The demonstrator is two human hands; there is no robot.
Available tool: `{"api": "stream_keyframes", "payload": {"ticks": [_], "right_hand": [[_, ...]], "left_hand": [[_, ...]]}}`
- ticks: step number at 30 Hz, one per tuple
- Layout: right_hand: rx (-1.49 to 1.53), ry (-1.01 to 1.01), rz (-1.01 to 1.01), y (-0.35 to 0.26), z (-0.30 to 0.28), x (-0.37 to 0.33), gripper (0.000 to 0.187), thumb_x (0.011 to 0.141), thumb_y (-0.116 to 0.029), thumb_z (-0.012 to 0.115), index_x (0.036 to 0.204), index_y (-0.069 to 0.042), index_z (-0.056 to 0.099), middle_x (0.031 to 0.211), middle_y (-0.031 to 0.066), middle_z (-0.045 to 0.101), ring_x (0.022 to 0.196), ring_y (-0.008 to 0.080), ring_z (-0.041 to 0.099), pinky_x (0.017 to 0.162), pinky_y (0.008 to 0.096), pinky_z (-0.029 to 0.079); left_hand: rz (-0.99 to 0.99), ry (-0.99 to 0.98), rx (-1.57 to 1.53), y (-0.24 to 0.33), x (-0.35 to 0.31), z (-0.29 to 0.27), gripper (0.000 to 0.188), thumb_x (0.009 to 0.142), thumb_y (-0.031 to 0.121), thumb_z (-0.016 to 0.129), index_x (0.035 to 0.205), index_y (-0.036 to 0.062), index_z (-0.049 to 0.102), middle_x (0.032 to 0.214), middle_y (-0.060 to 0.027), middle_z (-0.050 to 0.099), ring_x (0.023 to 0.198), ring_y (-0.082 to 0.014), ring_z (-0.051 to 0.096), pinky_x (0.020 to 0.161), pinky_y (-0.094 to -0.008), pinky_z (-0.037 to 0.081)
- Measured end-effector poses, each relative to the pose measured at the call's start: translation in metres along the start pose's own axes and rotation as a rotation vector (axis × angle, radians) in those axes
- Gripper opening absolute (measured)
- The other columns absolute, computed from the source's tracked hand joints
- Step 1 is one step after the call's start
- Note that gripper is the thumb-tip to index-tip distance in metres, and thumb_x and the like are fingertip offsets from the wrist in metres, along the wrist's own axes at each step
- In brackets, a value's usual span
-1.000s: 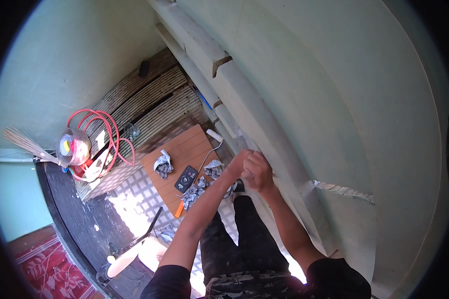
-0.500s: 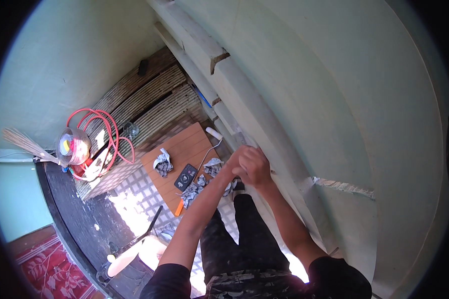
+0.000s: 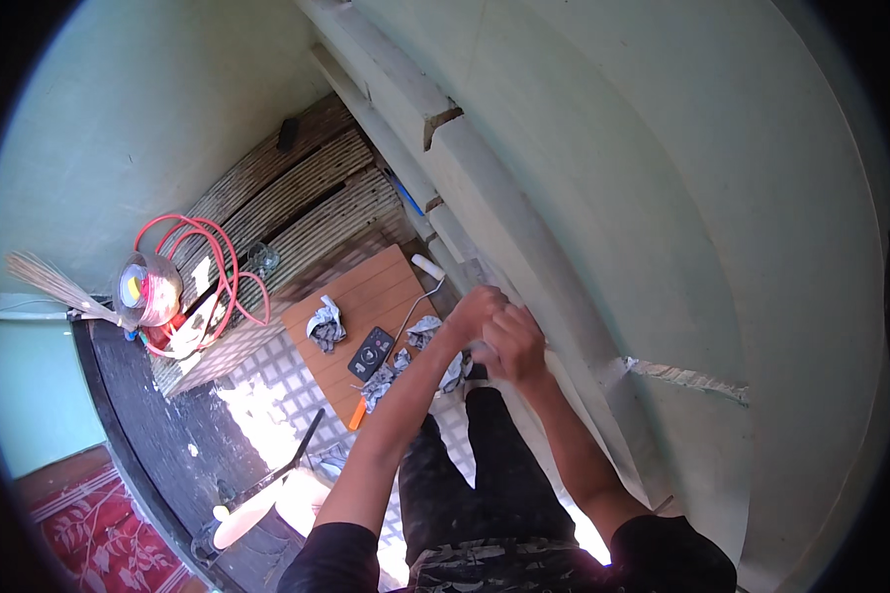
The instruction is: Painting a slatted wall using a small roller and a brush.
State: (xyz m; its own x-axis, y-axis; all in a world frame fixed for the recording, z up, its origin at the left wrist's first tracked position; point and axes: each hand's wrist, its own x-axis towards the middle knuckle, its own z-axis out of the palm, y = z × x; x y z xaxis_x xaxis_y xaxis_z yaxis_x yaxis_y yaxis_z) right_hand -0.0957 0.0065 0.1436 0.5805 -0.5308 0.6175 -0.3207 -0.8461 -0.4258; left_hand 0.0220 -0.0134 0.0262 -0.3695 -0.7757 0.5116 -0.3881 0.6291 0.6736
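My left hand [image 3: 479,310] and my right hand [image 3: 514,344] are close together, curled, in front of the pale wall ledge [image 3: 509,212]. The right hand sits just behind the left, partly overlapping it. Whatever they grip is hidden by the fingers. Just beyond the left hand, a flat greyish patch [image 3: 472,269] shows against the ledge; I cannot tell whether it is held. Beneath lies a brown wooden board [image 3: 371,287] with crumpled paper [image 3: 324,326], a black box-shaped device [image 3: 371,354], a white paint roller [image 3: 427,267] with a wire frame, and an orange strip [image 3: 357,413].
Corrugated sheets [image 3: 307,198] lean at the back left, near a looped red hose [image 3: 235,277], a clear tub [image 3: 146,292] and a stick broom [image 3: 54,282]. A fan [image 3: 267,509] stands at lower left. A rough broken ledge edge [image 3: 687,379] juts out at right.
My right hand has shifted slightly right and down. My left hand shows a little more beside it. The things on the board have stayed put.
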Motion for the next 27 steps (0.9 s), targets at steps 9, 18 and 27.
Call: {"api": "stream_keyframes", "payload": {"ticks": [9,18,27], "right_hand": [[0.004,-0.035,0.054,0.008,0.007,-0.002,0.045,0.083,-0.041,0.061,0.059,-0.007,0.045,0.066,0.0113,0.047,0.067,0.0296,0.050,0.065,0.0409,0.041],[0.043,-0.006,0.053,0.007,0.009,0.010,0.045,0.085,-0.041,0.054,0.058,-0.008,0.040,0.063,0.0109,0.040,0.063,0.0307,0.047,0.059,0.0396,0.036],[0.098,0.020,0.066,0.006,0.013,0.014,0.044,0.086,-0.036,0.054,0.057,-0.008,0.038,0.062,0.0095,0.039,0.060,0.0297,0.044,0.057,0.0394,0.035]], "left_hand": [[-0.018,0.041,0.011,-0.005,0.005,-0.003,0.016,0.061,0.022,0.062,0.059,0.0081,0.053,0.057,-0.0103,0.053,0.061,-0.0302,0.057,0.054,-0.0418,0.043],[-0.130,0.034,-0.103,0.004,0.002,-0.004,0.020,0.058,0.022,0.063,0.055,0.0070,0.051,0.058,-0.0140,0.056,0.060,-0.0363,0.055,0.054,-0.0432,0.042],[-0.226,0.058,-0.193,0.000,0.002,-0.003,0.022,0.058,0.024,0.063,0.054,0.0056,0.052,0.059,-0.0137,0.056,0.060,-0.0360,0.056,0.052,-0.0430,0.041]]}}
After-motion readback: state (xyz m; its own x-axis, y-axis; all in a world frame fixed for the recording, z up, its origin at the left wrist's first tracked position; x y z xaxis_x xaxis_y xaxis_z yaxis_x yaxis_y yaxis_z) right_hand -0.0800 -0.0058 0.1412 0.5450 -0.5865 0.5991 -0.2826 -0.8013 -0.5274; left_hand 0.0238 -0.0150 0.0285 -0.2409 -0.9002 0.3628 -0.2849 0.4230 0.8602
